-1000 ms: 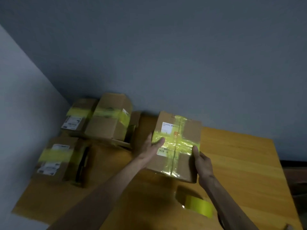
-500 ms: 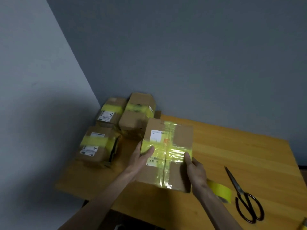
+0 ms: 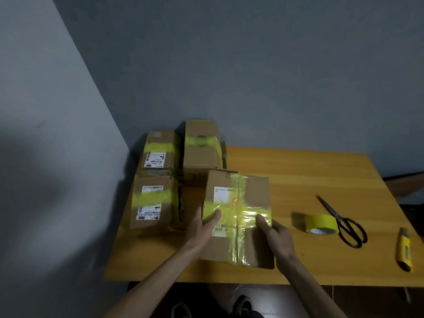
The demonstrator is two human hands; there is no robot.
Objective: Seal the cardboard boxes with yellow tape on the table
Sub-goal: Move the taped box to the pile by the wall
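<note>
The left hand [image 3: 202, 228] and right hand [image 3: 275, 232] each grip a side of the box [image 3: 254, 198], thumbs on its tape cross, at the table's [image 3: 298, 171] front beside three other taped boxes [image 3: 151, 203]; all four look sealed, so little seems left, the roll [image 3: 321, 223] lying idle.

A wooden table [image 3: 298, 171] fills the wall corner in front of you. Near its front edge, left of centre, lies the front box [image 3: 254, 193], crossed with yellow tape. Three more taped boxes crowd the far left corner: a near box [image 3: 151, 203], a back box [image 3: 160, 143] behind it, and a tall box [image 3: 202, 157] to the right; what the tall one rests on is unclear. Right of the front box lie a tape roll [image 3: 321, 223], scissors [image 3: 337, 218] just beside it, and a yellow knife [image 3: 405, 252] near the right edge.
</note>
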